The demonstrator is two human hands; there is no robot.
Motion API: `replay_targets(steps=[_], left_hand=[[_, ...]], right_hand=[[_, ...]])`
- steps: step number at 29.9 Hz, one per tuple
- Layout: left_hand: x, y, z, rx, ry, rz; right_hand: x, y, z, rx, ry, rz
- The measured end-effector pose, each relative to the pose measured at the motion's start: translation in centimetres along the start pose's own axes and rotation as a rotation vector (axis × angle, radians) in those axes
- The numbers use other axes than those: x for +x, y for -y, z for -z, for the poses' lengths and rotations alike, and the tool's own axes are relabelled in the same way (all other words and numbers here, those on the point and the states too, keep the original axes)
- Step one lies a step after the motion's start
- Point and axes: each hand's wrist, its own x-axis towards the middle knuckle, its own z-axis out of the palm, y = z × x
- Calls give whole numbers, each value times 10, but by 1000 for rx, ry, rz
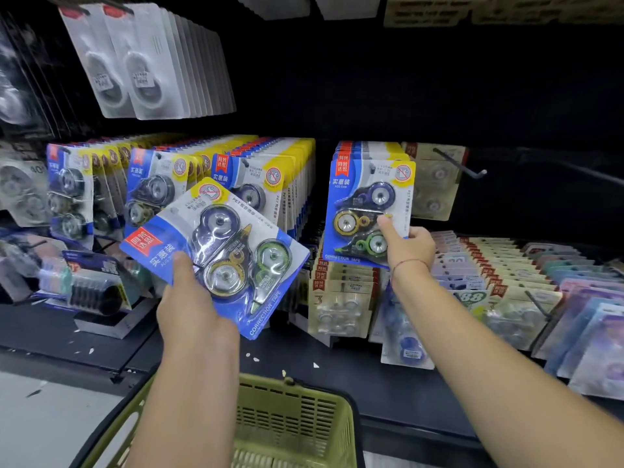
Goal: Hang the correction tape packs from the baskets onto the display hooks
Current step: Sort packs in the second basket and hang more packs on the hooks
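Nearest me, bottom centre: green basket (304, 417) on the floor against the black shelf (337, 373); can't see what's in it.

Above it, my left grip (189, 309) holds one correction tape pack (233, 255), thumb on the front at the lower left edge, fingers behind. Pack is tilted, top pointing up-left, in the air in front of the hung rows and not on any hook.

My right grip (410, 251) is further out, w/ a red thread (410, 262) round the wrist. It pinches a second pack (368, 197) at the lower right corner, thumb on the front. This pack is upright, at the front of a short stack of the same packs. Can't tell if its hole is on the hook.

Left of that stack: three full rows of blue/yellow packs (256, 170). Right of it: a bare hook (461, 165) sticking out in front of a beige pack. Beige packs (337, 298) hang below.

Top left, furthest: white blister packs (141, 62).
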Motion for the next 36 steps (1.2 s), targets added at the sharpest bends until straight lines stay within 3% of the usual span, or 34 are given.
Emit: replay_targets(steps=[9, 12, 18, 20, 24, 30, 36], left_hand=[[0, 7, -10, 21, 92, 57], [0, 12, -13, 68, 129, 77], [-9, 23, -24, 168, 156, 45], [-17, 28, -28, 220, 157, 12], [-32, 31, -35, 331, 164, -133], [-19, 21, -55, 870, 234, -634], [35, 0, -87, 1380, 369, -899]], right_hand=[[34, 14, -14, -159, 13, -180], [15, 18, -4, -154, 37, -114], [-57, 52, 25, -199, 813, 3], [-74, 49, 32, -204, 875, 72], [-85, 39, 34, -25, 714, 80], [-65, 36, 43, 44, 288, 210], [-47, 23, 51, 33, 168, 117]])
